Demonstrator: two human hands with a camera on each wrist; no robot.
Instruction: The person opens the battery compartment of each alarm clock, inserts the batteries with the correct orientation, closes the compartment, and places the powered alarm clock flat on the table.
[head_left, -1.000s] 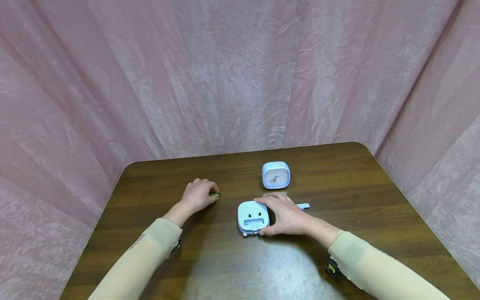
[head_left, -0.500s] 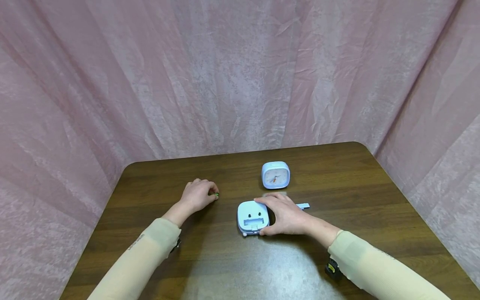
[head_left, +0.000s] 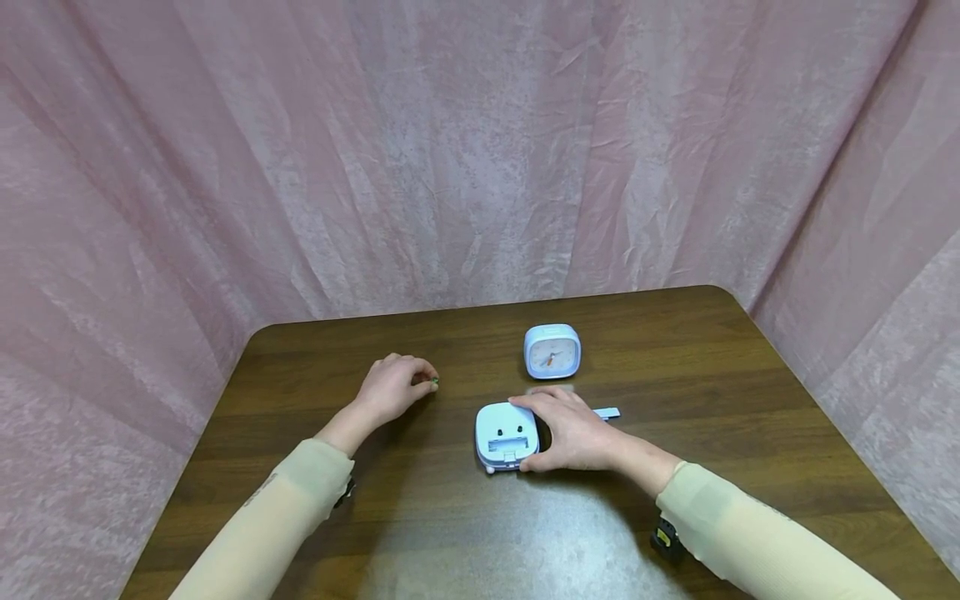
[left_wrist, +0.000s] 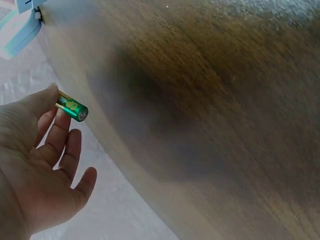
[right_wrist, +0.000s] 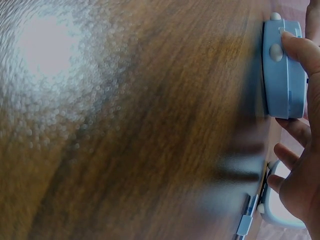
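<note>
Between thumb and fingertips my left hand (head_left: 393,389) pinches a small green battery (left_wrist: 73,107), its end poking out in the left wrist view. In the head view the hand hides most of the battery. A pale blue alarm clock (head_left: 505,448) lies face down on the table, its battery compartment uncovered on the back and two dark knobs above it. My right hand (head_left: 573,431) grips the clock's right side, thumb at the near edge and fingers at the far edge. In the right wrist view, the thumb sits beside the clock's round white foot (right_wrist: 276,52).
A second pale blue alarm clock (head_left: 552,352) stands upright behind the first, dial facing me. A narrow light blue plastic piece (head_left: 607,412) lies on the wooden table (head_left: 697,350) beyond my right hand, partly hidden by it. A pink curtain (head_left: 480,167) hangs behind the table's far edge.
My left hand has shifted slightly away from me, still pinching the battery, which shows at a changed angle. My right hand and the clock it grips have stayed in place.
</note>
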